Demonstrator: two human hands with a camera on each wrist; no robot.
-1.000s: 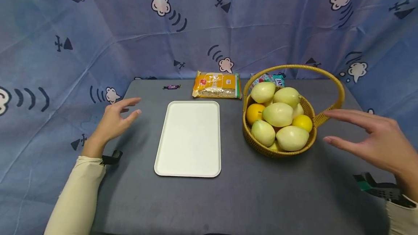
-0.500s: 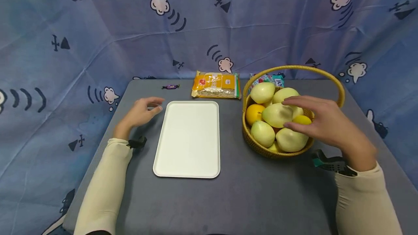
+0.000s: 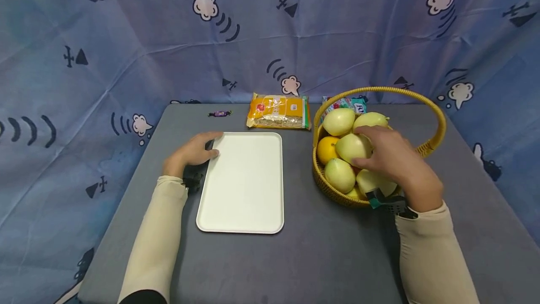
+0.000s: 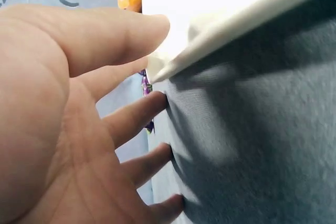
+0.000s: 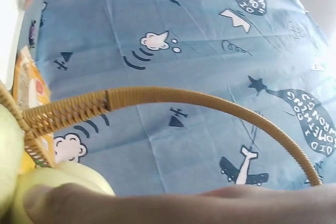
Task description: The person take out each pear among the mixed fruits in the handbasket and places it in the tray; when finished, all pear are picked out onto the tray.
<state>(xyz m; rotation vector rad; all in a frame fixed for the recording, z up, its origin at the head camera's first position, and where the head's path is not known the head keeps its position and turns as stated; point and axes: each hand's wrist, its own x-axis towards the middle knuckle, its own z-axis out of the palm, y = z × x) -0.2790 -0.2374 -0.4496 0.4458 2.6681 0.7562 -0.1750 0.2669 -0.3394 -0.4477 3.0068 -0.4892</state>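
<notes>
In the head view, my right hand (image 3: 392, 158) is over the wicker basket (image 3: 333, 193), with its thumb and fingers round a pale green fruit (image 3: 351, 147) in the middle of the pile. The right wrist view has a fingertip against pale fruit (image 5: 68, 174). At the far left corner of a white tray (image 3: 242, 182) is my left hand (image 3: 193, 150). Its thumb lies over the tray's rim in the left wrist view, while its other fingertips (image 4: 157, 100) touch the grey table beside the tray. The fingers of that hand are spread and fairly straight.
An orange fruit (image 3: 326, 150) and several more pale ones fill the basket, whose tall handle (image 3: 379, 89) arches above. Behind the tray lie a yellow packet (image 3: 278, 111) and a purple wrapped candy (image 3: 220, 113). A teal packet (image 3: 359, 105) is partly hidden behind the basket.
My right hand has moved left from beside the basket and down onto the pale green fruit. My left hand has moved right to the tray's corner.
</notes>
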